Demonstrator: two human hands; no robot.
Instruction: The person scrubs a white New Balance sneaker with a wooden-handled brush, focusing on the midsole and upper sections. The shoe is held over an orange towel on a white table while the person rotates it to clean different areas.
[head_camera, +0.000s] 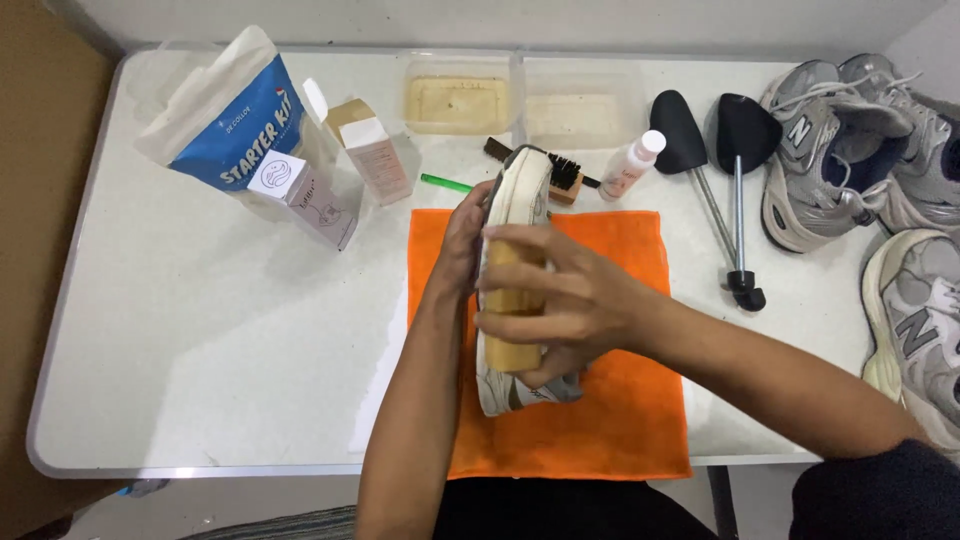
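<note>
A white sneaker (522, 190) lies on its side with the sole facing up, over an orange cloth (630, 420) on the white table. My left hand (462, 245) grips the sneaker along its left side. My right hand (565, 300) presses a tan wooden brush block (512, 330) onto the sole, fingers wrapped over its top. The sneaker's heel end sticks out toward me under my right hand.
Behind the cloth lie a dark-bristled brush (562, 172), a small bottle (632, 165), a green pen (445, 183), two clear tubs (460, 95), a blue pouch (235, 125) and small boxes (372, 150). Two black shoe trees (735, 160) and grey sneakers (850, 150) sit at the right.
</note>
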